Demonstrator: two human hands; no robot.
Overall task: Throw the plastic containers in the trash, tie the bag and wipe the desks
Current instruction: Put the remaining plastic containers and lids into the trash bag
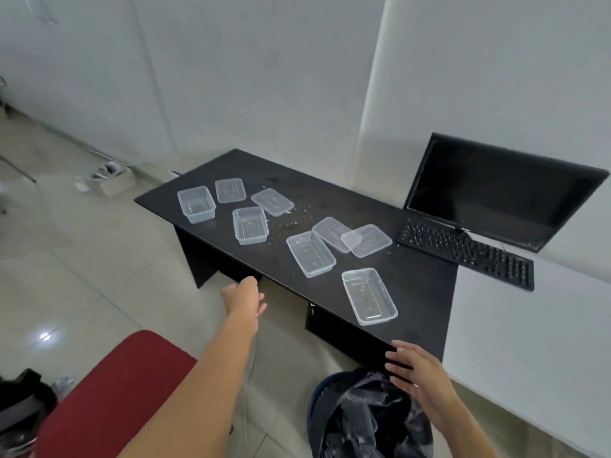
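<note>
Several clear plastic containers and lids lie scattered on a black desk [330,200]. The nearest container [369,295] sits by the desk's front edge, another container [310,253] lies behind it, and overlapping lids [366,240] lie beside that. Crumbs are strewn mid-desk. Below the desk's near corner stands a bin lined with a black trash bag [367,414]. My left hand [246,297] reaches out in front of the desk's edge, fingers loosely curled, holding nothing. My right hand [416,371] hovers with straight fingers over the bag's rim, by the desk corner.
A black monitor [496,190] and keyboard [463,251] stand on a white desk [529,325] to the right. A red chair seat [109,391] is at my lower left, a dark bag [20,404] beside it. Cables and a power strip [105,176] lie on the tiled floor.
</note>
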